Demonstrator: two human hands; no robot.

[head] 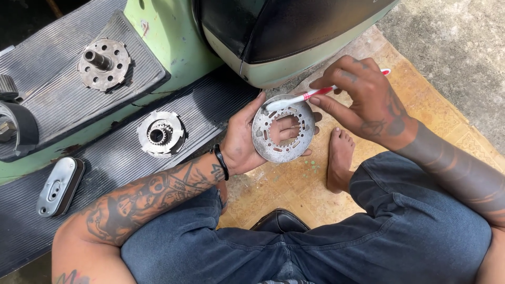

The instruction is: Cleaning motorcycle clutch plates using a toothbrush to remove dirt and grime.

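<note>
Here, a flat metal ring (283, 128) with a toothed inner edge is held in the left hand (243, 141), fingers passed beneath it and showing through its centre, thumb laid over the near rim. The ring is kept level above a yellow mat (294, 189), just in front of a bare foot (340, 158). A toothbrush (310, 95) with a red-and-white handle is pinched in the right hand (368, 102), and its bristles are pressed against the upper left part of the ring's face. Brushing is judged to be under way rather than finished: the ring's surface is seen as dull and blotchy all round, with no clearly brighter patch, so most of it is probably left to be gone over. Two further parts are laid on the ribbed black footboard (110, 168) of a green scooter (158, 31): a hub with a shaft (103, 63) and a geared basket (160, 134), well apart from both hands. Whether these have been cleaned cannot be told. A small grey cover (59, 185) is set nearer the left elbow.
</note>
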